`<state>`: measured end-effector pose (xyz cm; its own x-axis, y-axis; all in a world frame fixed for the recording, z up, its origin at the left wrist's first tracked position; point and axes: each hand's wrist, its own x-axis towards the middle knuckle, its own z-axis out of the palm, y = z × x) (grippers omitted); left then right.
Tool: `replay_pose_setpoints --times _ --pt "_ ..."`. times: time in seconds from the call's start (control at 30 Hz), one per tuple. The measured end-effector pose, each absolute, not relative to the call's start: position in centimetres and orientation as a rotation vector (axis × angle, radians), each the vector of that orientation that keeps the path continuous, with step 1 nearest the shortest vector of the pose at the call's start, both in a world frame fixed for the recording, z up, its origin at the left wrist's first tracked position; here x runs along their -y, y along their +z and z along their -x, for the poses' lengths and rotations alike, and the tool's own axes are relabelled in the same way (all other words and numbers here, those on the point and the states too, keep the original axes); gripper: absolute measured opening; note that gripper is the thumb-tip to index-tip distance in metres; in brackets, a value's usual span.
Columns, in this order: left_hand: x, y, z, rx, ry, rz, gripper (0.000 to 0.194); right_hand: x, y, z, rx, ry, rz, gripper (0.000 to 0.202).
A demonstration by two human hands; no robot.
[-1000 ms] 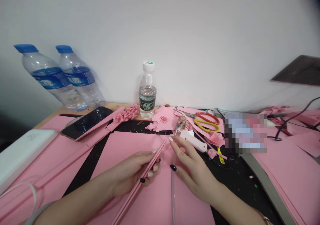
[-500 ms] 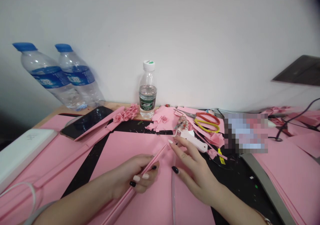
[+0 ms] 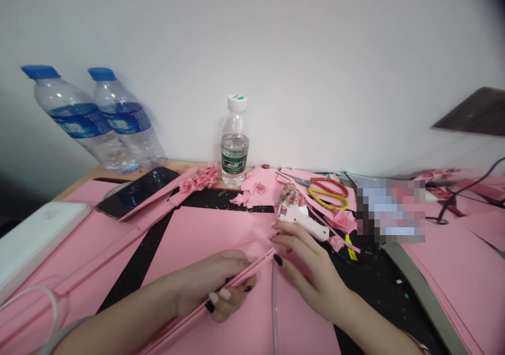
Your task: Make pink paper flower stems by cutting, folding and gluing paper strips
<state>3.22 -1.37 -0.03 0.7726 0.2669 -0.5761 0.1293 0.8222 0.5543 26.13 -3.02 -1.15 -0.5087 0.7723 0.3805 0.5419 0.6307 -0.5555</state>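
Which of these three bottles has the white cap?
The small green-labelled water bottle, farthest right of the three; the two larger, blue-labelled bottles have blue caps.

You have one long, narrow folded paper strip (image 3: 254, 266), plain pale pink, grasped in your left hand (image 3: 221, 281). It looks to be made of more than one layer, with thin edges running side by side along its length and showing most clearly near the upper end. The strip slants from the lower left of your view up toward the right, looking straight, its far end narrow. Your left fingers wrap its upper part, and that end juts out past them, just beside the fingertips of your right hand (image 3: 311, 265); whether they touch it you cannot tell. Its lower end runs out of your view.
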Motion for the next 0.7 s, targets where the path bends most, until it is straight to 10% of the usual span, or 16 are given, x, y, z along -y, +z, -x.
replay_pose_setpoints --times 0.7 --pt "1.81 -0.74 -3.08 -0.696 0.172 -0.628 0.037 2.61 -1.04 -26.37 2.109 0.557 1.039 0.023"
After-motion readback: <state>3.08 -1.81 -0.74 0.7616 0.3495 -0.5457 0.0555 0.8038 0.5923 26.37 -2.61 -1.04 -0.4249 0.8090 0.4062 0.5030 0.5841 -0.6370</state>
